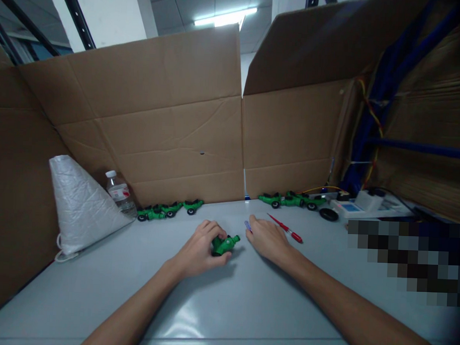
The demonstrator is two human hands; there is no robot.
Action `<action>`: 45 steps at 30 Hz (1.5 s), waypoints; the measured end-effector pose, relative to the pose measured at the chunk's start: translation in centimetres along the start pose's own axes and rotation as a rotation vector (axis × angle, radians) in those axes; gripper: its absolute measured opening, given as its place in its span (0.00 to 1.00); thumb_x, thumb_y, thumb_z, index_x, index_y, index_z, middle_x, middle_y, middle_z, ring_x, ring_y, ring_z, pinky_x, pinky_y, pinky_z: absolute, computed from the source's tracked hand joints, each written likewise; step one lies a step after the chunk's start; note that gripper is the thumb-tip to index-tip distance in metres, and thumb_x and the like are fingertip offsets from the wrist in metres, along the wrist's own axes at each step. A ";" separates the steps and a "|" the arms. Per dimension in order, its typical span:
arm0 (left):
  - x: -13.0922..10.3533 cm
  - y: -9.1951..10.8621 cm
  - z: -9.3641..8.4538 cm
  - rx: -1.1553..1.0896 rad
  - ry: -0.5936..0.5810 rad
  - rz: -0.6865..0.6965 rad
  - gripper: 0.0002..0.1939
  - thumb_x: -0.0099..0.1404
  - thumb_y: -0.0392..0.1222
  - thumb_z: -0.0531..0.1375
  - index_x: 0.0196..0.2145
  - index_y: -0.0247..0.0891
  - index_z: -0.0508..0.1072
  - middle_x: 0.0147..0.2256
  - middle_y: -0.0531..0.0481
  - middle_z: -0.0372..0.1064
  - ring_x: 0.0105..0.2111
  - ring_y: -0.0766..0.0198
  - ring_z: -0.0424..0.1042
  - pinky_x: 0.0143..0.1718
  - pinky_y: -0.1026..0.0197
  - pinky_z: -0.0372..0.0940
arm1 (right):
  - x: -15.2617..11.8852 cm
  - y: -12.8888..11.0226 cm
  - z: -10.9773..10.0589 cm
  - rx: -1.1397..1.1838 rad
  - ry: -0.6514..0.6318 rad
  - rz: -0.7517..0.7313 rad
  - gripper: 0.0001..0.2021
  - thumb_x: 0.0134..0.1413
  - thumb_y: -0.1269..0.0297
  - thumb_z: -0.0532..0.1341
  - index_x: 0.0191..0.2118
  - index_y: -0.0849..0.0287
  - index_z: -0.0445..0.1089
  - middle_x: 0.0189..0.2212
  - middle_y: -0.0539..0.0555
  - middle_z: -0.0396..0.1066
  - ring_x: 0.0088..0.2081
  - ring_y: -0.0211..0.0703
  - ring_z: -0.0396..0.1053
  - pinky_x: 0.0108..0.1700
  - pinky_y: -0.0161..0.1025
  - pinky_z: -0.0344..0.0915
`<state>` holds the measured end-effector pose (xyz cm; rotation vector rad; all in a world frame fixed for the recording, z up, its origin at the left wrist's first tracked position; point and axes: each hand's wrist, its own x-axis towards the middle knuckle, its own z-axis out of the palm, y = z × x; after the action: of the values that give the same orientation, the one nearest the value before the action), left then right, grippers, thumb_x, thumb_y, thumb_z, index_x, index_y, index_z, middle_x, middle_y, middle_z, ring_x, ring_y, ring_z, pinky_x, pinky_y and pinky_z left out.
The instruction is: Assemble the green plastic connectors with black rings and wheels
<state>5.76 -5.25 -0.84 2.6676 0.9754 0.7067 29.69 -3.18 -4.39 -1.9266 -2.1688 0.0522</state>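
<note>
While left hand point(199, 249) curls over green toy car point(224, 244) at frame centre, grip pinching it against grey surface point(248, 304), right hand point(268, 239) rests just beside, holding blue pen point(247, 226); red screwdriver point(287, 229) near.

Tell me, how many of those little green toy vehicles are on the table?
7, as far as I can tell: three in the left row by the cardboard, three in the right row, and one held by the left hand. Overlap may hide more.
</note>
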 end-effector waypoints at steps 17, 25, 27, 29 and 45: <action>0.2 -0.8 0.3 -0.029 0.150 -0.032 0.11 0.69 0.45 0.66 0.47 0.39 0.76 0.43 0.45 0.73 0.46 0.53 0.68 0.54 0.51 0.62 | 0.3 -1.7 0.6 0.912 0.118 -0.368 0.10 0.71 0.60 0.56 0.38 0.57 0.71 0.31 0.50 0.73 0.35 0.44 0.70 0.39 0.38 0.60; 0.6 -1.2 0.8 -0.436 0.181 -0.209 0.20 0.73 0.57 0.60 0.39 0.35 0.80 0.35 0.47 0.73 0.38 0.58 0.71 0.41 0.59 0.63 | 0.2 -1.9 0.0 0.998 0.236 -0.398 0.11 0.71 0.59 0.57 0.36 0.56 0.70 0.30 0.49 0.69 0.35 0.43 0.68 0.38 0.38 0.59; 0.8 -1.4 0.9 -0.568 0.186 -0.284 0.26 0.73 0.62 0.59 0.34 0.34 0.79 0.31 0.48 0.72 0.33 0.60 0.69 0.37 0.60 0.62 | 0.1 -2.0 -0.1 1.007 0.259 -0.407 0.12 0.72 0.59 0.57 0.35 0.56 0.70 0.30 0.49 0.69 0.34 0.43 0.67 0.38 0.38 0.59; 0.9 -1.6 1.1 -0.708 0.190 -0.367 0.31 0.72 0.66 0.58 0.30 0.33 0.77 0.28 0.47 0.72 0.30 0.60 0.69 0.36 0.60 0.62 | -0.1 -2.1 -0.2 1.010 0.280 -0.415 0.12 0.72 0.59 0.57 0.36 0.56 0.71 0.31 0.50 0.69 0.34 0.43 0.67 0.38 0.38 0.60; 1.1 -2.2 1.5 -1.177 0.239 -0.592 0.39 0.66 0.76 0.55 0.35 0.31 0.79 0.31 0.42 0.76 0.28 0.58 0.73 0.27 0.59 0.69 | -0.5 -2.4 0.0 1.004 0.379 -0.527 0.07 0.71 0.63 0.58 0.48 0.54 0.74 0.43 0.55 0.75 0.46 0.49 0.73 0.49 0.44 0.67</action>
<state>6.02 -2.90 -2.56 1.2355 0.9003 1.0164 27.37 -3.99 -4.03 -0.7284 -1.7703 0.5176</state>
